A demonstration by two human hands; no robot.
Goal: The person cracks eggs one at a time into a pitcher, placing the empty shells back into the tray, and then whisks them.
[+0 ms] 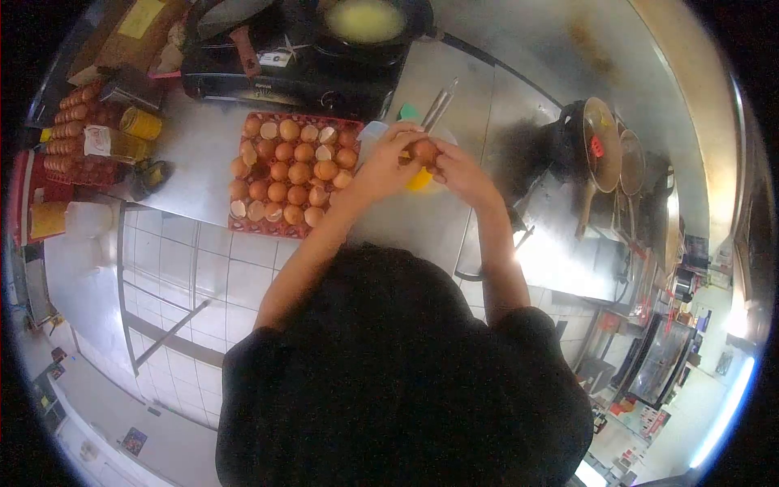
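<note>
My left hand (391, 162) and my right hand (459, 172) meet over the counter, their fingers closed around a brown egg (423, 151). Just below the egg is bright yellow yolk (419, 180), in what looks like a see-through bowl mostly hidden by my hands. A metal utensil handle (441, 107) leans up from behind my fingers; its lower end is hidden. Left of my left forearm lies a red egg tray (237, 221), with brown eggs (299, 172) and several broken shells (256, 211) in it.
A black stove (284, 85) stands at the back, bearing a dark pan (418, 20) with pale yellow contents. Stacked egg trays (77, 134) and a yellow-lidded jar (139, 123) are at far left. Pans (602, 146) hang or lean at right.
</note>
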